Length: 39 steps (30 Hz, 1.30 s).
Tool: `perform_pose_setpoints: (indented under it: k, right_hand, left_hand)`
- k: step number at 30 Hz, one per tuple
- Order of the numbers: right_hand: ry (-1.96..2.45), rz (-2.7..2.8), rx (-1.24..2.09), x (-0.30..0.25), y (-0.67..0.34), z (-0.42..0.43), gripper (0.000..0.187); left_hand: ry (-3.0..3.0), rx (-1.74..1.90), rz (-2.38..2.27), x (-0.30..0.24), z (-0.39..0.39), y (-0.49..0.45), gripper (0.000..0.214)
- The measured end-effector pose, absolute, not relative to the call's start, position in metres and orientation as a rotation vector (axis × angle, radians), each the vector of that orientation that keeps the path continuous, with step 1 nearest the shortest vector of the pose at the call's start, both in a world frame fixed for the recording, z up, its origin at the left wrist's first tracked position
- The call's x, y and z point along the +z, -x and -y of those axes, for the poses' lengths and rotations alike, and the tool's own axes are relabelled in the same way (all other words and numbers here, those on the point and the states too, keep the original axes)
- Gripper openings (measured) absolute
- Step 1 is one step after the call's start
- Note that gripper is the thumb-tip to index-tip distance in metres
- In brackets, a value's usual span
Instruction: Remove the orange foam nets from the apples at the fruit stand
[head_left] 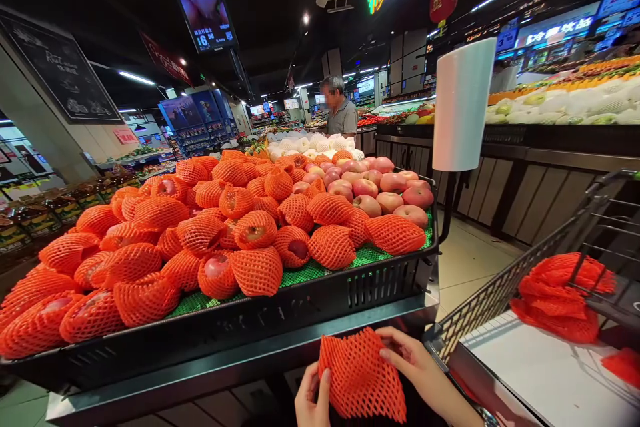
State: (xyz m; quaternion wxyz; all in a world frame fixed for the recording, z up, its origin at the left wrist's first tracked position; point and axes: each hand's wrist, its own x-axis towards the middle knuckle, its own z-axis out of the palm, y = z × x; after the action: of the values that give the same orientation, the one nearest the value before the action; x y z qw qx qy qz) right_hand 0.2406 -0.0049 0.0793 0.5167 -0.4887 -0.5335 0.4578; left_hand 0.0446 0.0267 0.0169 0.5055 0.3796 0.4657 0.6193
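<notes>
Low in the head view, both my hands grip one orange foam net sleeve (361,377), which looks flat. My left hand (311,403) pinches its lower left edge with the thumb on top. My right hand (416,363) holds its upper right corner, fingers curled over it. Just above stands a black display tray (280,310) piled with apples wrapped in orange nets (235,230), and bare red apples (380,193) lie at its far right.
A shopping cart (505,293) at my right holds several loose orange nets (560,297). A white roll of plastic bags (463,103) hangs beside the tray. A person (340,110) stands behind the fruit stand. More produce counters (565,133) line the right aisle.
</notes>
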Motion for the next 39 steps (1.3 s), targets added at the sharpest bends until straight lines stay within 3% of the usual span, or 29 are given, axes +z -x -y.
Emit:
perform_pose_setpoints:
  k: [8, 13, 16, 19, 23, 28, 31, 39]
  right_hand:
    - [1.252, 1.193, 1.052, 0.064, -0.244, 0.000, 0.055]
    - [1.331, 1.493, 0.835, 0.075, -0.246, 0.010, 0.035]
    - [1.331, 1.680, 0.923, 0.084, -0.242, 0.017, 0.025]
    - [1.410, 1.675, 1.012, 0.084, -0.233, 0.017, 0.027]
    - [1.464, 1.624, 0.900, 0.078, -0.224, 0.013, 0.009]
    - [1.442, 1.550, 0.906, 0.075, -0.225, 0.010, 0.010]
    - [1.370, 1.425, 0.893, 0.072, -0.230, 0.008, 0.009]
    - [1.216, 1.308, 0.949, 0.068, -0.231, 0.006, 0.011]
  left_hand:
    - [-0.877, 1.474, -1.090, 0.034, -0.016, -0.049, 0.047]
    - [-1.100, 1.346, -1.082, 0.028, -0.018, -0.044, 0.045]
    - [-1.344, 1.271, -1.060, 0.022, -0.018, -0.040, 0.039]
    - [-1.585, 1.260, -1.069, 0.015, -0.018, -0.038, 0.036]
    - [-1.722, 1.353, -1.122, 0.004, -0.018, -0.042, 0.038]
    - [-1.509, 1.732, -1.169, -0.010, -0.024, -0.051, 0.051]
    - [-1.185, 1.960, -1.141, -0.015, -0.028, -0.054, 0.042]
    - [-1.262, 1.878, -0.974, -0.009, -0.022, -0.069, 0.034]
